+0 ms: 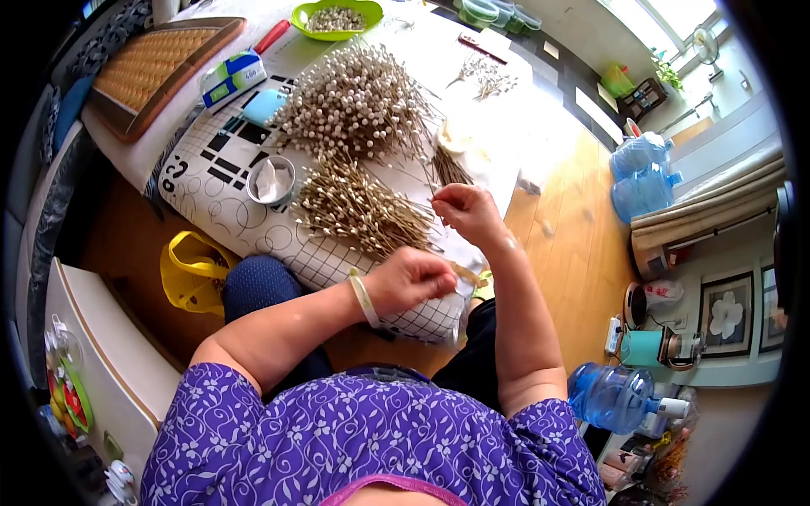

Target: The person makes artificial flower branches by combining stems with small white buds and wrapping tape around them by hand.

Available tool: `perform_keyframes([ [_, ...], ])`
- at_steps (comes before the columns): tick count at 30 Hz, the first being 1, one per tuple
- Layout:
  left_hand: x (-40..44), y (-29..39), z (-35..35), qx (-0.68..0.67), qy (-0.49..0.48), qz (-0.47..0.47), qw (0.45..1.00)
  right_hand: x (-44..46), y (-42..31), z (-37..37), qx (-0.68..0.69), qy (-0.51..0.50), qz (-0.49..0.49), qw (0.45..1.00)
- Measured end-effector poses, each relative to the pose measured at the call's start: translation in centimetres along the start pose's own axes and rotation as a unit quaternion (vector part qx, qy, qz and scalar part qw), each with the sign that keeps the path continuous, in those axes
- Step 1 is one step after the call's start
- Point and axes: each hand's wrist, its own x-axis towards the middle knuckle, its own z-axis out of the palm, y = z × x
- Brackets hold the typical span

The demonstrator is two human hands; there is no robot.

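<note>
My left hand is curled shut over the near edge of the bed-like surface. A brownish strip shows beside its fingers; whether they hold it I cannot tell. Further right, my right hand is closed in a pinch, and whatever is between its fingertips is too small to make out. Just beyond it lie dark thin stems below a cream-coloured round piece. Left of my hands is a bunch of dry stems with small white buds. Behind it spreads a larger bunch with round white berries.
A small white cup, a light blue box and a tissue pack stand at the left. A green bowl of berries is at the back. A yellow bag hangs low left; blue water bottles stand right.
</note>
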Motion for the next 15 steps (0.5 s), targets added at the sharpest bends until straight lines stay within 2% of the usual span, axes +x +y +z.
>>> perform_keyframes([
  [2, -0.6, -0.5, 1.4, 0.089, -0.055, 0.058, 0.993, 0.0, -0.4, 0.3, -0.106, 0.031, -0.073, 0.991],
  [6, -0.5, -1.2, 1.7, 0.095, -0.071, 0.045, 0.992, 0.9, -1.5, 0.9, -0.097, 0.028, -0.089, 0.991],
  [9, -0.4, -1.0, 1.3, 0.09, -0.055, 0.047, 0.993, 1.1, -2.8, 1.3, -0.2, -0.007, -0.09, 0.976],
  [13, -0.4, -0.8, 1.2, 0.104, -0.06, 0.055, 0.991, 1.7, -2.5, 1.8, -0.168, -0.031, -0.072, 0.983],
  [15, -0.4, -0.7, 1.2, 0.101, -0.055, 0.061, 0.991, 2.0, -2.1, 2.2, -0.195, -0.026, -0.11, 0.974],
])
